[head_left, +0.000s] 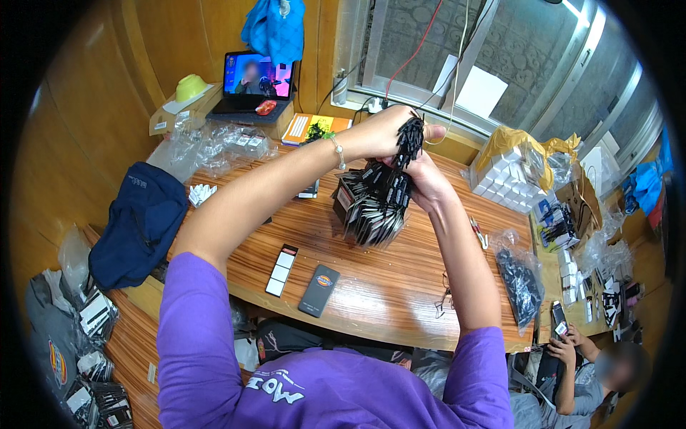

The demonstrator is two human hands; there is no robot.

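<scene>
A thick bundle of black-and-white hang tags [375, 211] hangs over the striped wooden table, bunched at its top by black strings [409, 139]. My left hand [386, 132] is closed around the strings, which stick out above its fingers. Just below and to the right, my right hand [431, 180] is closed against the strings at the neck of the bundle, its thumb up. The fingers of both hands are partly hidden. Nearer to me on the table lie a flat dark grey tag [319, 290] and a black strip with white panels [281, 272].
A navy cloth bag [139, 225] lies at the left, below clear plastic bags [229, 146]. A screen [259, 75] stands at the back. White boxes [507, 175] and a bag of black strings [519, 282] are at the right. A co-worker [582, 379] sits lower right, holding a tag.
</scene>
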